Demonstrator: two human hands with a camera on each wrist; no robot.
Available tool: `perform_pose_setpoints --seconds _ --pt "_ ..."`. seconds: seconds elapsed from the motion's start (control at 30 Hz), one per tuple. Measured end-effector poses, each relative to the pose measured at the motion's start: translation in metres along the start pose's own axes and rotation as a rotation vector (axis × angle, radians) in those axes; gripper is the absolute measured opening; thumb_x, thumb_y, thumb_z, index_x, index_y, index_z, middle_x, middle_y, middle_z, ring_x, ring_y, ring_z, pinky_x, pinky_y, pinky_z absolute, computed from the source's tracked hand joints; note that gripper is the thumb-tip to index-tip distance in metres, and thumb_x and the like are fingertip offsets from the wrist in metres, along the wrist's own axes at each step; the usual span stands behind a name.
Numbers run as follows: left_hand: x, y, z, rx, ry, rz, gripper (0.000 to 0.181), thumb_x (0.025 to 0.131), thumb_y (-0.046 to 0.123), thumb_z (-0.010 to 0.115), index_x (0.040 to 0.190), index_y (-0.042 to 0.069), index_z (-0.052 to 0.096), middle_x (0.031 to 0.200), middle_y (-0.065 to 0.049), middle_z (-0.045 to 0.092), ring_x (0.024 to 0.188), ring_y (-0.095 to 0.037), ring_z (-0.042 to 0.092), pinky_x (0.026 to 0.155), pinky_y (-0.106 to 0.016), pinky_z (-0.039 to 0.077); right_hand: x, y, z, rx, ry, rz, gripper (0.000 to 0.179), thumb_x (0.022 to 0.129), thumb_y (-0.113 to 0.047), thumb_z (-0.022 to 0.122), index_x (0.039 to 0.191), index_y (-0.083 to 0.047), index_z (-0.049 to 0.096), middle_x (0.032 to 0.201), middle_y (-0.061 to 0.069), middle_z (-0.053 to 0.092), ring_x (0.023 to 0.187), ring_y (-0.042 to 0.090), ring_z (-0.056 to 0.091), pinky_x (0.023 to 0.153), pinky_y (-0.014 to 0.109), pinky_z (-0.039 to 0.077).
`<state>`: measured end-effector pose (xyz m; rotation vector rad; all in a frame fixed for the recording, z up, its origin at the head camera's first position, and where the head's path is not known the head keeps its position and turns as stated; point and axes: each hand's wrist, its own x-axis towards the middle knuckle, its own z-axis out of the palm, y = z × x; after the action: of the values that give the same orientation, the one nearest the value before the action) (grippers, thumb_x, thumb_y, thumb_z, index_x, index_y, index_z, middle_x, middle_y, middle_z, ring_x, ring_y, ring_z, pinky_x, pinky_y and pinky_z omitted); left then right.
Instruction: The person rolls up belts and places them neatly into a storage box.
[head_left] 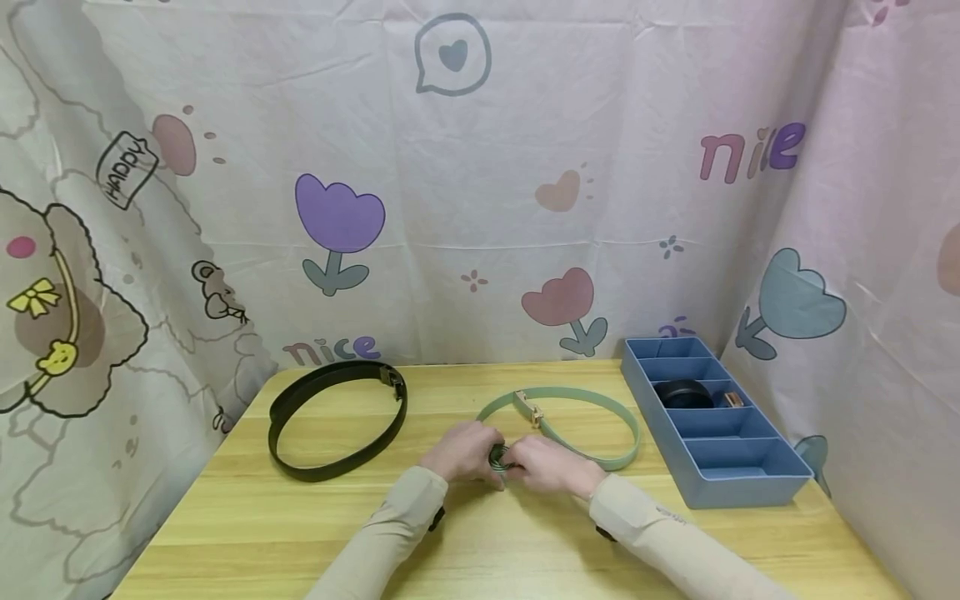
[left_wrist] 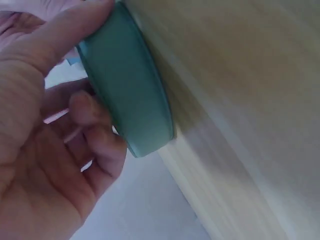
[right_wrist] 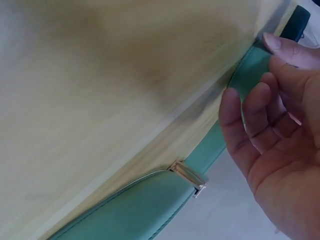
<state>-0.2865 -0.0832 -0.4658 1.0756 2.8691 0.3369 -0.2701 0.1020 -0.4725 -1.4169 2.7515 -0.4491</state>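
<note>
My left grip (head_left: 467, 450) and right grip (head_left: 551, 463) pinch the rolled green strap (head_left: 498, 457) between them, before the looped green belt (head_left: 577, 395); it should be light, supple yet springy, best held round its outermost turn against unwinding.

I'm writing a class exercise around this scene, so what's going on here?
A person's left hand and right hand hold a coiled green strap. Beyond them lies a looped green belt; whether the two join is hidden. A black belt lies looped to the left, and a blue tray at the right holds a round black item.
</note>
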Motion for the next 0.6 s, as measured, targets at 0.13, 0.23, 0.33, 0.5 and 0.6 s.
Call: perform_pose_setpoints --seconds 0.13,0.23,0.33,0.5,0.6 --pt "-0.0003 -0.0022 -0.0010 -0.006 -0.047 0.042 0.040 0.067 0.018 0.087 0.101 0.030 0.071 0.090 0.018 0.065 0.074 -0.001 0.053 0.069 -0.022 0.045 -0.0012 0.0032 -0.0006 -0.053 0.018 -0.042 0.020 0.094 -0.015 0.065 0.074 -0.014 0.060 0.069 -0.008 0.051 0.063 0.000 0.039 0.059 0.015 0.033" --pt "0.0003 -0.0022 -0.0030 -0.016 -0.058 0.056 0.044 0.066 0.011 0.086 0.102 0.031 0.071 0.093 0.019 0.066 0.078 -0.002 0.055 0.073 -0.023 0.047 -0.0020 0.0047 -0.0012 -0.060 0.020 -0.049 0.019 0.095 -0.015 0.064 0.076 -0.015 0.060 0.072 -0.007 0.056 0.065 0.001 0.041 0.061 0.016 0.035" --pt "0.0005 -0.0002 -0.0050 0.003 -0.034 0.039 0.033 0.063 0.017 0.089 0.087 0.028 0.070 0.080 0.018 0.063 0.069 -0.002 0.052 0.066 -0.022 0.044 -0.0011 0.0031 0.0003 -0.027 0.024 -0.025 0.017 0.094 -0.013 0.064 0.077 -0.012 0.062 0.072 -0.005 0.055 0.065 0.001 0.040 0.061 0.015 0.034" --pt "0.0012 0.0052 -0.0062 0.066 0.005 -0.032 0.034 0.057 0.036 0.093 0.069 0.026 0.063 0.063 0.017 0.055 0.057 -0.003 0.045 0.055 -0.023 0.039 0.0022 -0.0006 0.0025 -0.016 0.021 0.015 0.016 0.092 -0.009 0.065 0.076 -0.010 0.062 0.065 -0.009 0.040 0.058 0.000 0.033 0.055 0.015 0.027" --pt "0.0008 0.0056 -0.0068 0.069 0.001 -0.028 0.033 0.057 0.038 0.093 0.075 0.026 0.067 0.068 0.017 0.059 0.060 -0.003 0.048 0.058 -0.023 0.041 0.0026 0.0003 0.0007 -0.060 0.015 0.010 0.018 0.092 -0.014 0.066 0.075 -0.015 0.062 0.065 -0.011 0.043 0.058 0.000 0.035 0.054 0.016 0.029"
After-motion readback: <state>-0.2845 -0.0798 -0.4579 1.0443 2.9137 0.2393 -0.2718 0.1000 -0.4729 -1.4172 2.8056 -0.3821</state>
